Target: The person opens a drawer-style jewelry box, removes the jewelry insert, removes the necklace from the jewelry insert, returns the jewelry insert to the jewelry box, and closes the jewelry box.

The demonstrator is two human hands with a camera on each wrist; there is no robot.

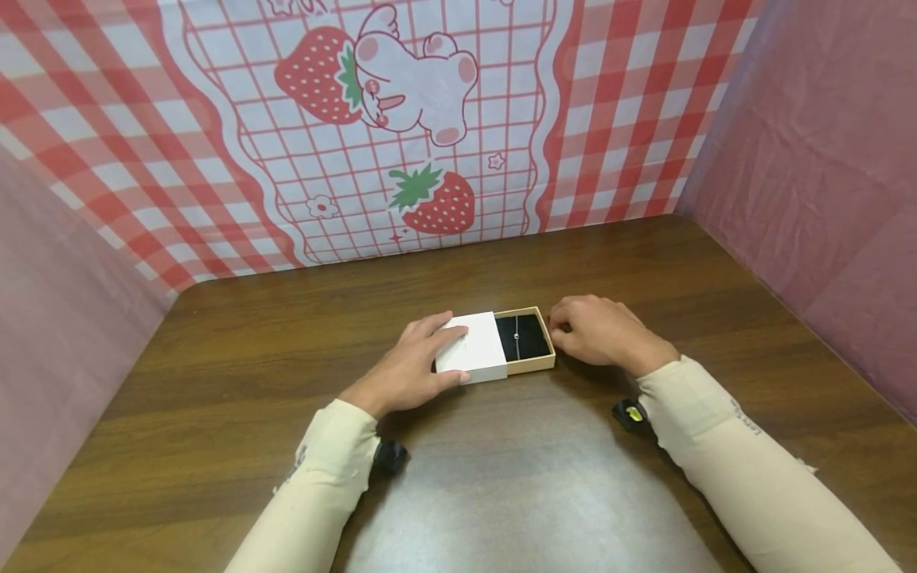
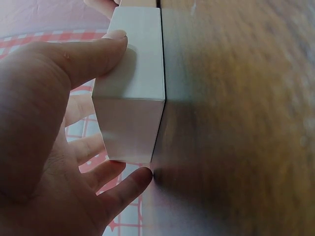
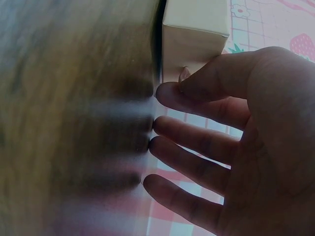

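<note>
A white sliding gift box sleeve [image 1: 473, 344] lies on the table, with its cream inner drawer [image 1: 532, 366] partly out to the right. Inside the drawer, a thin silver chain [image 1: 517, 337] with a small round charm lies across a black pad [image 1: 533, 336]. My left hand [image 1: 408, 370] grips the sleeve, thumb along its near side and fingers over the top and far side. At the drawer's right end is my right hand [image 1: 602, 330]; its thumb and index finger pinch together there, and I cannot tell exactly what part they hold. Its other fingertips [image 3: 160, 145] rest on the tabletop.
The brown wooden table [image 1: 286, 318] stretches around the box. Behind it hangs a red-and-white checked cloth [image 1: 630, 103] with strawberry prints, and pink cloth [image 1: 824, 183] encloses the sides. Dark wrist cameras [image 1: 391, 456] sit below both wrists.
</note>
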